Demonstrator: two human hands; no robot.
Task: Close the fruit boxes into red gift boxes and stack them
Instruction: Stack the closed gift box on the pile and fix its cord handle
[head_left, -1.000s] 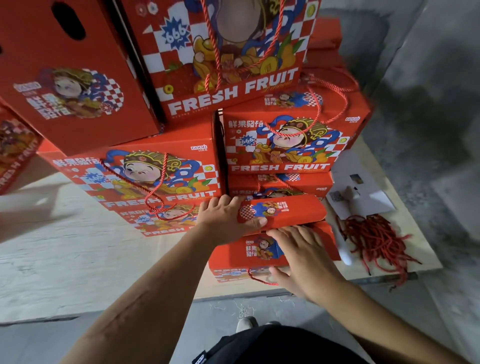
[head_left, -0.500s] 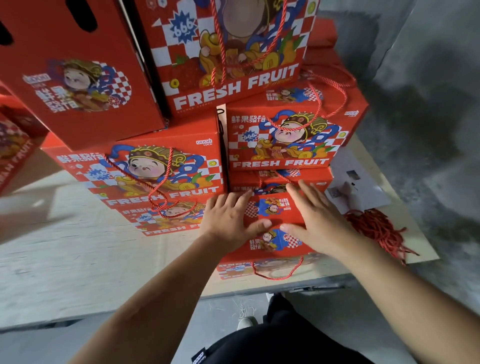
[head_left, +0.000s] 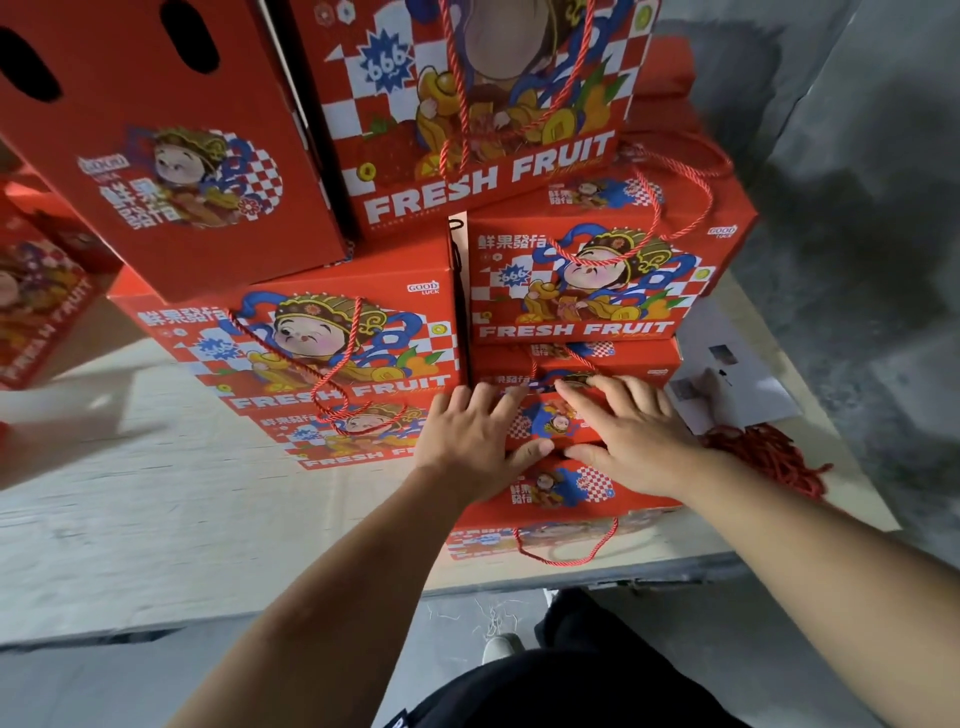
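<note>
A red gift box (head_left: 558, 493) with a cartoon print and a red rope handle sits at the front edge of the wooden platform (head_left: 130, 509). My left hand (head_left: 470, 441) and my right hand (head_left: 631, 439) lie flat on its top flaps, fingers spread, thumbs nearly touching at the seam. Behind it rises a stack of closed red gift boxes (head_left: 587, 280), and another stack (head_left: 332, 343) stands to its left. Both stacks carry larger "FRESH FRUIT" boxes (head_left: 467, 104) on top.
A bundle of loose red rope handles (head_left: 769, 457) lies on the platform to the right, beside white paper sheets (head_left: 737, 384). More red boxes (head_left: 36, 306) stand at the far left. Grey concrete floor surrounds the platform; my foot (head_left: 501, 647) is below its edge.
The raised top flap of the front box has been folded down. My right hand moved from the box's front up onto the top, and both hands now press the flaps flat.
</note>
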